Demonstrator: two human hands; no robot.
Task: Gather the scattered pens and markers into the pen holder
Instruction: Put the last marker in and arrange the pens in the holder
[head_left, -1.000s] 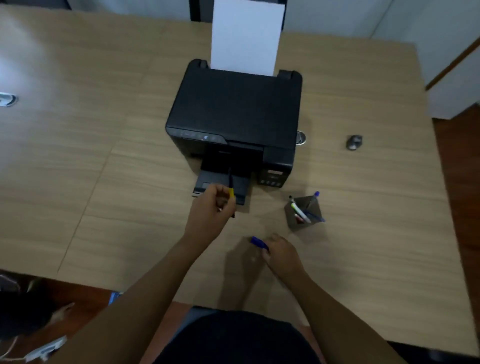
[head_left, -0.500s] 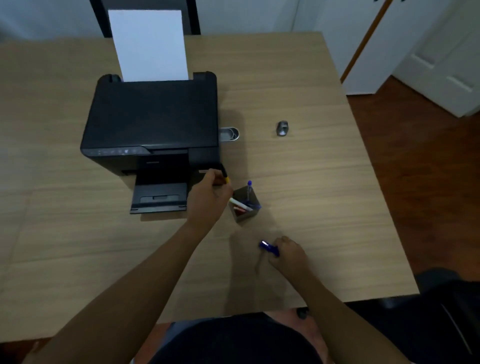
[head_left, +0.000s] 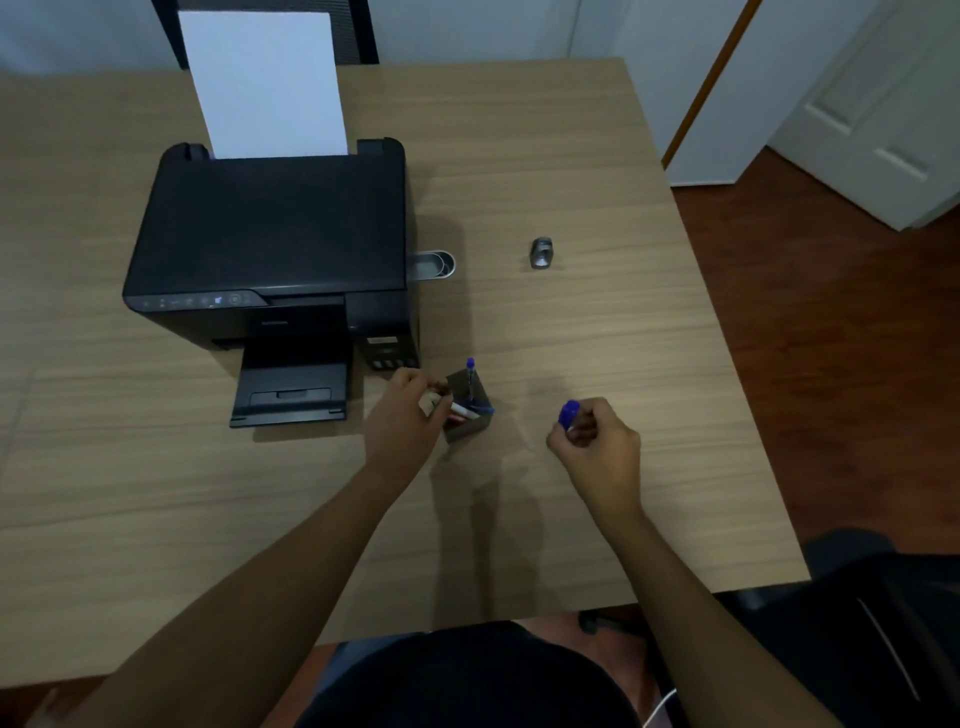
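Right at the pen holder (head_left: 467, 410), your left hand (head_left: 402, 423) is closed around something light-colored, maybe a marker, but I cannot tell what it is because your fingers hide most of it. The holder sits on the table (head_left: 597, 338), at about 4 o'clock from the printer (head_left: 270, 260) and very close to its corner. One blue pen (head_left: 470, 375) already stands up inside it, and a white marker (head_left: 460, 410) leans across its mouth.

Your right hand (head_left: 597, 447) is at 3 o'clock from the holder, a bit apart from it, shut tight on a pen with a blue cap (head_left: 568, 414).

Watch out for these things. The holder looks small and light. If your left hand pushes it sideways while dropping something in, it could tip over and spill what is inside. The white marker leaning across the top could block the way, so a new pen may bounce off and roll on the table. If both hands go to the holder together, they could bump each other. Let one hand finish first.

A small gray thing (head_left: 541, 253) lies far off at 1 o'clock; I cannot tell what it is.
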